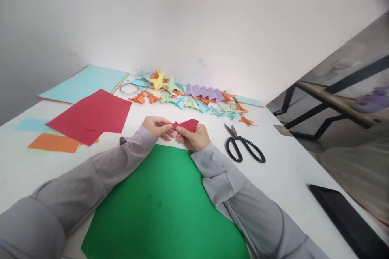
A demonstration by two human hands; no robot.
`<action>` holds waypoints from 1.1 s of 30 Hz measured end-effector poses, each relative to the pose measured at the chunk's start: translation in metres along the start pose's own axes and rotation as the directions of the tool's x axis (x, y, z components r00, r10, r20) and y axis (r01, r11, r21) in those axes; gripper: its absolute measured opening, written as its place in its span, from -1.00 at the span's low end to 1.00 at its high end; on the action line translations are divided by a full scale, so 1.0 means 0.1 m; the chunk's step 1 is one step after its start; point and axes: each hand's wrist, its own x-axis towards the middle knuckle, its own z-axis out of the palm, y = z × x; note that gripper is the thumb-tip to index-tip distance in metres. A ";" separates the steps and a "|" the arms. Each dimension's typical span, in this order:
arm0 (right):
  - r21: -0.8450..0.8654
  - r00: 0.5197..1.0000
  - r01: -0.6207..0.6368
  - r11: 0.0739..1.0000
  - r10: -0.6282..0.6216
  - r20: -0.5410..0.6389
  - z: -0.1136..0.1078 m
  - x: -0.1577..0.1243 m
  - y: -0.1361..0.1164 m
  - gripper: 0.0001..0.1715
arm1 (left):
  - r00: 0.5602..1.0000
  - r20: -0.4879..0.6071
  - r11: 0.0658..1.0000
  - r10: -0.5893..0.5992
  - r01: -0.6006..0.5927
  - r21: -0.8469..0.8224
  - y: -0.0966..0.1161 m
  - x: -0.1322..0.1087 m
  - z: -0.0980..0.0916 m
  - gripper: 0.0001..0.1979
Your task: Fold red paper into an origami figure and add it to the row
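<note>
Both of my hands pinch a small folded piece of red paper [189,124] just above the far edge of a large green sheet [164,206] on the white table [288,170]. My left hand [156,127] grips the paper's left end with closed fingers. My right hand [196,136] holds its right part, thumb and fingers pressed on it. Grey sleeves cover both arms.
Black scissors [243,147] lie right of my right hand. Red sheets [91,115], an orange sheet [54,143] and light blue sheets [85,83] lie at the left. Several folded paper figures [188,97] and a tape roll [129,88] sit by the wall. A dark flat device [349,222] lies near the table's right edge.
</note>
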 end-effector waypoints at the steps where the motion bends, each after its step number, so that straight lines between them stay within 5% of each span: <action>1: -0.008 1.000 0.011 1.000 -0.011 -0.002 0.00 0.00 0.00 -0.74 | 1.000 0.011 1.000 -0.013 0.013 0.021 0.00 0.00 0.00 -0.72; 6: -0.047 0.999 0.047 0.998 -0.047 -0.002 0.02 -0.03 -0.03 -0.75 | 0.995 0.042 0.986 -0.086 0.079 0.149 0.01 0.01 0.01 -0.77; 15: -0.116 0.999 -0.045 0.992 0.047 0.019 0.07 -0.08 -0.13 -0.72 | 0.992 0.038 0.979 0.117 -0.121 0.162 -0.02 -0.02 0.00 -0.84; 24: -0.128 0.999 -0.030 0.991 0.032 0.014 0.06 -0.09 -0.16 -0.72 | 0.996 0.080 0.986 0.044 -0.056 0.155 -0.02 -0.01 -0.01 -0.71; 33: -0.179 0.994 -0.111 0.977 0.109 -0.025 0.08 -0.09 -0.15 -0.68 | 0.987 0.033 0.966 0.159 -0.163 0.202 -0.05 -0.02 0.00 -0.77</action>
